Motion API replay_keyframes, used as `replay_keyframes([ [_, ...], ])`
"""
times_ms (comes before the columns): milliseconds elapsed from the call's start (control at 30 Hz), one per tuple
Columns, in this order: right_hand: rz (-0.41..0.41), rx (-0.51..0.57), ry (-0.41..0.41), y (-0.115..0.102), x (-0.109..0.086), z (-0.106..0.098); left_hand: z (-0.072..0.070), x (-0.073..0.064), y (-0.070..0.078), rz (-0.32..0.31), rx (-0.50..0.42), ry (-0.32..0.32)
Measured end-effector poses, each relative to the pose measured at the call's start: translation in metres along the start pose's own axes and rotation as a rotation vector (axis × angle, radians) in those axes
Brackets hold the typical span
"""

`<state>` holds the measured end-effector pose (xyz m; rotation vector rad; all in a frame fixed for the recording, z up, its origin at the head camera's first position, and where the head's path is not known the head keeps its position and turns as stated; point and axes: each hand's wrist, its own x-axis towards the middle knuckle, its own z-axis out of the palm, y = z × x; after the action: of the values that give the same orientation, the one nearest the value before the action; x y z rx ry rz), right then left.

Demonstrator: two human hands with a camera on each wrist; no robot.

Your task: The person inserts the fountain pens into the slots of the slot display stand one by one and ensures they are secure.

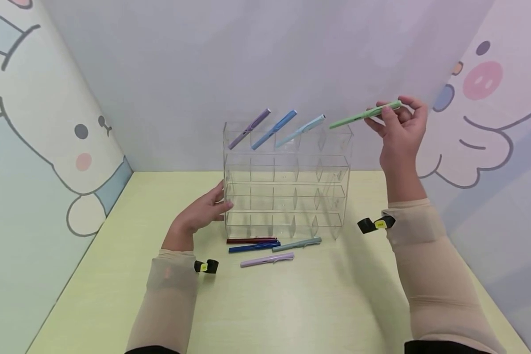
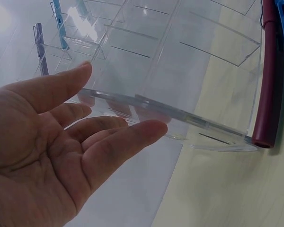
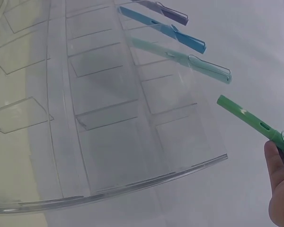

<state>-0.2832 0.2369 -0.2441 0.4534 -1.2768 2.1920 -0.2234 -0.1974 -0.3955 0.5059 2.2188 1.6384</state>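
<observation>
My right hand pinches a green pen near its clip end, above the upper right of a clear plastic rack. The pen slants, its free end pointing left close to the top row. In that row lean three pens: purple, blue and pale blue. My left hand rests against the rack's left side, fingers loosely extended at the panel in the left wrist view. In front of the rack lie a dark red pen, a dark blue pen, a grey-green pen and a lilac pen.
The rack has several tiers split by clear dividers and stands on a pale yellow table near the back wall. Side walls with cartoon animals flank the table. Black straps with yellow tags hang by both wrists.
</observation>
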Motion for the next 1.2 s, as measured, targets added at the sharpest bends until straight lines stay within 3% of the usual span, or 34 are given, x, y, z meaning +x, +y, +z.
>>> replay_keyframes([
  [500,0.046,0.008,-0.036,0.001,0.005,0.005,-0.001,0.001,-0.002,0.004,-0.006,-0.008],
  [1200,0.058,-0.253,-0.219,0.02,-0.003,0.015,0.0,0.0,-0.001,-0.007,0.002,-0.01],
])
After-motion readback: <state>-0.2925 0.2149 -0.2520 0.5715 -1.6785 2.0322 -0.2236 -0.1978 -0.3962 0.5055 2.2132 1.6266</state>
